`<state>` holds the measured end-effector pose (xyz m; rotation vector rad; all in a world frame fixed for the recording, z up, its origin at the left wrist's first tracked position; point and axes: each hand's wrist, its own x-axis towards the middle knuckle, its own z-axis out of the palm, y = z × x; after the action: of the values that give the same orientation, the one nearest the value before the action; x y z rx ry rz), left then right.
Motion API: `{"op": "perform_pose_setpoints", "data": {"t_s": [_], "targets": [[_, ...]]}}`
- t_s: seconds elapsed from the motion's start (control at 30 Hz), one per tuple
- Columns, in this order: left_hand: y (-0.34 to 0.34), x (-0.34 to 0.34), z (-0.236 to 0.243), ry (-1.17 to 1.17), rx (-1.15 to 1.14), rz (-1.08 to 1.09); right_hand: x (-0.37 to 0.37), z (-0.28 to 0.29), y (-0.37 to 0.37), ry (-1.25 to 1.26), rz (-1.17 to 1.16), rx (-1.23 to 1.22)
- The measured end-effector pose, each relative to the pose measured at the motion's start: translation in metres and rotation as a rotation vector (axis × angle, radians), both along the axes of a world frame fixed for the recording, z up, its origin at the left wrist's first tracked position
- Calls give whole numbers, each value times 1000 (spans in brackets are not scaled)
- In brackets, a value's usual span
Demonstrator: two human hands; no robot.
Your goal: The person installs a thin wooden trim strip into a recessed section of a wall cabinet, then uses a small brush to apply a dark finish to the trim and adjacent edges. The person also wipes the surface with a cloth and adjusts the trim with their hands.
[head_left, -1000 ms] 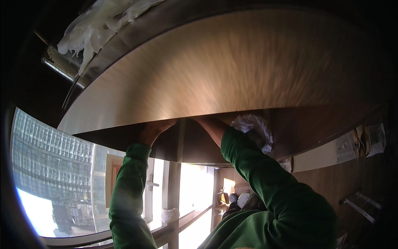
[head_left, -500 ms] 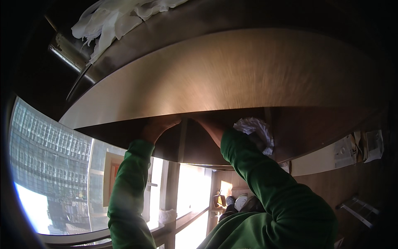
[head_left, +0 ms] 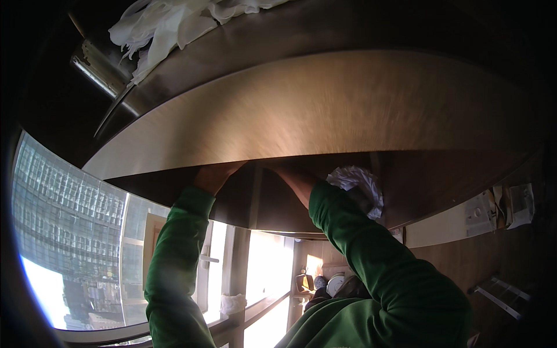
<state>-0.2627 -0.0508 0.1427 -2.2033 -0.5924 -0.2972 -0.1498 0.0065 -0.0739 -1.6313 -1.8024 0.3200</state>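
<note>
Left sleeve (head_left: 177,261) has shifted outward; 2 hands (head_left: 218,175) reach behind the panel (head_left: 278,116), grip impossible to tell.

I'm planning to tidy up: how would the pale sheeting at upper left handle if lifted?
The pale sheeting would probably flop, as it lies in loose folds. Its thin-looking edges suggest it is light for its size. Its ragged ends hint that it might tear if pulled.

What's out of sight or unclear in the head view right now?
All in the head view:
- Left hand, right hand: fingertips hidden behind the broad panel's lower edge; grip can't be told.
- Crumpled white plastic: partly covered by the right green sleeve.
- White sheeting: cut off by the top edge.
</note>
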Motion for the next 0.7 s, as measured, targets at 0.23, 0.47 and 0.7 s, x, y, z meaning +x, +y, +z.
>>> {"op": "perform_pose_setpoints", "data": {"t_s": [0.23, 0.47, 0.7], "targets": [[15, -24, -13, -27, 118, -84, -8, 7, 4, 24, 19, 31], [-17, 33, 20, -276, -262, -82, 9, 6, 4, 57, 2, 70], [-10, 15, 15, -289, -147, -188, 3, -7, 6, 94, -58, 350]]}}
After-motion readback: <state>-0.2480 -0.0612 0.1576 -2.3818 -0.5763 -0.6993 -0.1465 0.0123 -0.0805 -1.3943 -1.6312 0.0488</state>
